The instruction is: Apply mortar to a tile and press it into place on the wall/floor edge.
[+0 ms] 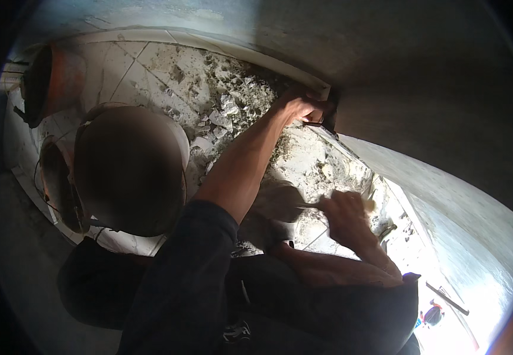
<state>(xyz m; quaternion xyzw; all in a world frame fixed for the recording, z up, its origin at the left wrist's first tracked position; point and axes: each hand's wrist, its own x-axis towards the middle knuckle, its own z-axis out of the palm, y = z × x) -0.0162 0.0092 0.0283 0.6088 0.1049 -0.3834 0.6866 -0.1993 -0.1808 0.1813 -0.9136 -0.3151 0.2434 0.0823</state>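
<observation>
R hand (348,216) closed round trowel (286,202) handle; blade blurred, pts L, long axis approx. crosswise, nearer body than L hand (302,107). L hand by skirting (286,70) end; can't tell if holding anything. Rubble (227,115) L of it.

No readable lettering or numbers.

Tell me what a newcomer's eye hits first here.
Pale rubble strewn across the tiled floor, upper centre. Then the right hand gripping a blurred trowel just right of centre, and the left hand by the skirting board above. At picture left, a big dark round shape.
</observation>
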